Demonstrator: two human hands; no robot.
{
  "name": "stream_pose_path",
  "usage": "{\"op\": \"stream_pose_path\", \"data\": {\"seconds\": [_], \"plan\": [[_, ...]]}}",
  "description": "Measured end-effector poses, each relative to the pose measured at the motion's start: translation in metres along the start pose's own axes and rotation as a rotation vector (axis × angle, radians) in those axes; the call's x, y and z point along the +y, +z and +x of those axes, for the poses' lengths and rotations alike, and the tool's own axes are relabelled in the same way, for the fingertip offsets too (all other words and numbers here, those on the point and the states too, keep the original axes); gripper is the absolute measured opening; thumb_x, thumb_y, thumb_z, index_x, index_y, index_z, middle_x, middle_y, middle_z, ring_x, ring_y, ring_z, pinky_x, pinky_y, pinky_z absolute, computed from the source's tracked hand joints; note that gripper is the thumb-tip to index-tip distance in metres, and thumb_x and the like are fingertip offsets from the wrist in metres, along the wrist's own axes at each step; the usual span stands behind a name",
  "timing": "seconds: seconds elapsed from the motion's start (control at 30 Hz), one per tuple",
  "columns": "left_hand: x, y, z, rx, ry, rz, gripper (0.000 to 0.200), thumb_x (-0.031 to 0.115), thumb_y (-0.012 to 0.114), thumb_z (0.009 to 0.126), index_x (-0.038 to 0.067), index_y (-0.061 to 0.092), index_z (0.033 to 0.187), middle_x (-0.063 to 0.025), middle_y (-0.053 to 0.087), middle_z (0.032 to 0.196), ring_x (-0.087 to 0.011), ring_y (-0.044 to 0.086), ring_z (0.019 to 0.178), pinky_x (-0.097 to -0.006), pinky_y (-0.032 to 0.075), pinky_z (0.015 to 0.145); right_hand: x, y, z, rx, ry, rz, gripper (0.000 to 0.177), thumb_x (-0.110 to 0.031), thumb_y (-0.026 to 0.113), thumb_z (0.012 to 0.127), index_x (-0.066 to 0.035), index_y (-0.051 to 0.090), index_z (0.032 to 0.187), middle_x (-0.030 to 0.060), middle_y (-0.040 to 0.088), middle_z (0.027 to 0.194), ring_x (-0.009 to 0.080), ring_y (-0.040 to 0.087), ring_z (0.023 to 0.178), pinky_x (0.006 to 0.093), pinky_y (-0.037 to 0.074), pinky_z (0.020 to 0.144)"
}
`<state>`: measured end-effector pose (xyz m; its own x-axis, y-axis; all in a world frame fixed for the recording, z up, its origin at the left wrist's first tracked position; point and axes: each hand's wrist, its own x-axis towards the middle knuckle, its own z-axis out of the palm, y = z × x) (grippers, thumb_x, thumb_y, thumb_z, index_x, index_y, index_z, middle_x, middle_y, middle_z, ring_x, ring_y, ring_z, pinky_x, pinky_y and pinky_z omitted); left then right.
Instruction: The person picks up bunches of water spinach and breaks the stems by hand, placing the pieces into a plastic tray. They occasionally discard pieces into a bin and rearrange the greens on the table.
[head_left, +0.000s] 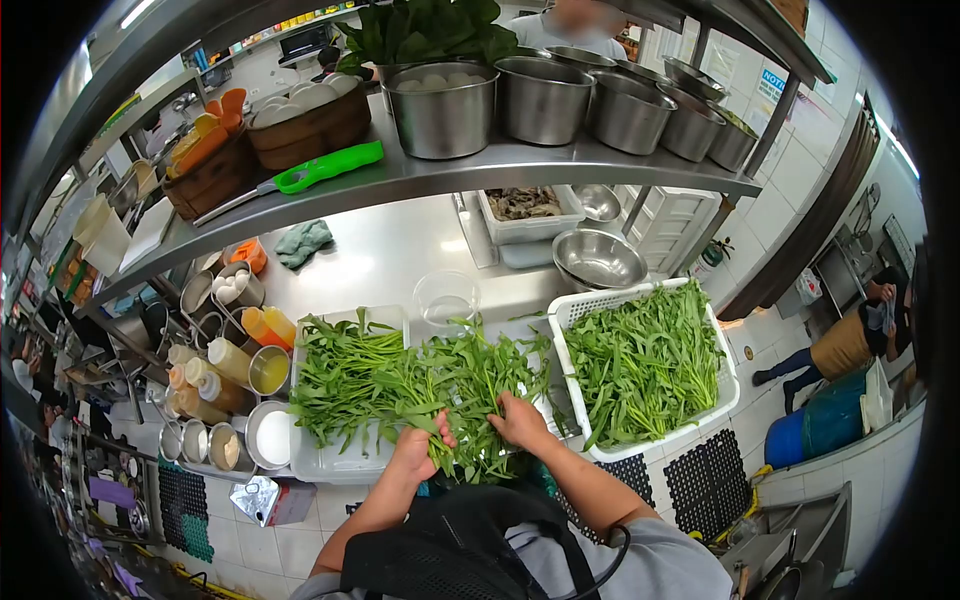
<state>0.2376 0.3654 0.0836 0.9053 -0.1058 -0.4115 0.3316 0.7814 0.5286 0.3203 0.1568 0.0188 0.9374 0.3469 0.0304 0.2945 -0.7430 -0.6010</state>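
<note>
Long-stemmed leafy greens that look like water spinach (465, 370) lie in a loose heap in front of me. My left hand (420, 452) has its fingers curled round some stems at the near edge of this heap. Just to its right, my right hand (520, 420) pinches stems of the same heap between thumb and fingers. More greens cover a translucent plastic tray (345, 462) on the left. To the right, a white perforated basket (735, 375) is filled with the same greens. Leaves partly hide the fingertips of both hands.
Sauce bottles (228, 362) and metal containers crowd the left. Behind the greens are a clear round bowl (446, 298), a steel bowl (600, 260) and a green cloth (302, 243). An overhead shelf (450, 180) holds pots and a green-handled tool (328, 168). Another person (850, 335) stands far right.
</note>
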Motion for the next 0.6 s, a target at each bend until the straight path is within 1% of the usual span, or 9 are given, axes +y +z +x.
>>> {"op": "stream_pose_path", "data": {"seconds": [0.07, 0.13, 0.17, 0.23, 0.27, 0.3, 0.4, 0.5, 0.6], "plan": [[-0.003, -0.002, -0.001, -0.042, -0.025, -0.082, 0.021, 0.016, 0.061, 0.091, 0.003, 0.052, 0.105, -0.0034, 0.051, 0.072, -0.0168, 0.051, 0.065, -0.0338, 0.046, 0.064, -0.003, -0.007, 0.003, -0.045, 0.05, 0.037, 0.035, -0.033, 0.071, 0.079, -0.002, 0.058, 0.088, 0.0157, 0.061, 0.073, 0.0315, 0.059, 0.066, 0.0403, 0.047, 0.063], [-0.005, -0.003, -0.001, -0.05, -0.033, -0.103, 0.022, 0.015, 0.061, 0.091, 0.003, 0.051, 0.107, -0.0032, 0.051, 0.072, -0.0168, 0.051, 0.066, -0.0336, 0.045, 0.065, -0.003, -0.018, 0.009, -0.101, 0.158, 0.323, 0.028, -0.029, 0.069, 0.083, -0.002, 0.06, 0.084, 0.0074, 0.06, 0.069, 0.0199, 0.055, 0.061, 0.0331, 0.045, 0.059], [-0.005, -0.002, -0.001, -0.06, -0.038, -0.122, 0.023, 0.014, 0.06, 0.091, 0.003, 0.051, 0.108, -0.003, 0.05, 0.072, -0.0168, 0.051, 0.067, -0.0335, 0.045, 0.065, -0.002, -0.022, 0.012, -0.1, 0.16, 0.322, 0.028, -0.029, 0.069, 0.083, -0.002, 0.06, 0.084, 0.0074, 0.06, 0.069, 0.0199, 0.055, 0.061, 0.0331, 0.045, 0.059], [-0.005, 0.0, -0.003, -0.044, -0.038, -0.123, 0.022, 0.014, 0.06, 0.091, 0.003, 0.051, 0.108, -0.0028, 0.05, 0.072, -0.0168, 0.05, 0.067, -0.033, 0.045, 0.065, 0.001, -0.03, 0.017, -0.034, 0.127, 0.731, 0.023, -0.023, 0.067, 0.086, -0.002, 0.062, 0.079, 0.0004, 0.057, 0.066, 0.0116, 0.051, 0.058, 0.0289, 0.042, 0.055], [-0.004, 0.001, -0.003, -0.029, -0.034, -0.121, 0.022, 0.014, 0.059, 0.091, 0.003, 0.051, 0.108, -0.0026, 0.05, 0.072, -0.0167, 0.049, 0.067, -0.0325, 0.044, 0.065, -0.018, -0.05, 0.015, -0.038, 0.209, 0.892, 0.014, -0.017, 0.066, 0.088, -0.004, 0.063, 0.083, -0.004, 0.054, 0.065, 0.0057, 0.048, 0.058, 0.0251, 0.039, 0.051], [-0.004, 0.0, -0.003, -0.029, -0.036, -0.122, 0.022, 0.014, 0.059, 0.091, 0.003, 0.051, 0.108, -0.0026, 0.05, 0.072, -0.0167, 0.049, 0.067, -0.0325, 0.044, 0.065, -0.028, -0.065, 0.014, -0.038, 0.211, 0.892, 0.014, -0.017, 0.066, 0.088, -0.004, 0.063, 0.083, -0.004, 0.054, 0.065, 0.0057, 0.048, 0.058, 0.0251, 0.039, 0.051], [-0.005, -0.004, 0.001, -0.07, -0.066, -0.122, 0.02, 0.018, 0.058, 0.092, 0.007, 0.052, 0.107, -0.0011, 0.048, 0.073, -0.0142, 0.048, 0.066, -0.0304, 0.042, 0.064, -0.033, -0.078, 0.009, -0.082, 0.187, 1.21, 0.011, -0.016, 0.066, 0.088, -0.005, 0.062, 0.091, -0.0021, 0.052, 0.062, 0.007, 0.047, 0.052, 0.0222, 0.04, 0.048], [-0.007, -0.005, 0.006, -0.147, -0.082, -0.163, 0.019, 0.018, 0.059, 0.091, 0.008, 0.052, 0.106, -0.0006, 0.048, 0.073, -0.0123, 0.047, 0.064, -0.0281, 0.04, 0.062, -0.033, -0.071, 0.003, -0.187, 0.283, 1.106, 0.012, -0.015, 0.065, 0.088, -0.004, 0.062, 0.091, -0.0014, 0.053, 0.062, 0.0076, 0.048, 0.05, 0.0234, 0.04, 0.047], [-0.007, -0.003, 0.009, -0.145, -0.104, -0.196, 0.016, 0.015, 0.058, 0.092, 0.007, 0.05, 0.103, -0.0015, 0.049, 0.074, -0.013, 0.043, 0.059, -0.0293, 0.038, 0.057, -0.035, -0.07, 0.001, -0.226, 0.27, 1.153, 0.013, -0.016, 0.065, 0.089, -0.004, 0.061, 0.089, 0.0, 0.055, 0.063, 0.009, 0.05, 0.051, 0.0243, 0.042, 0.047]]}}
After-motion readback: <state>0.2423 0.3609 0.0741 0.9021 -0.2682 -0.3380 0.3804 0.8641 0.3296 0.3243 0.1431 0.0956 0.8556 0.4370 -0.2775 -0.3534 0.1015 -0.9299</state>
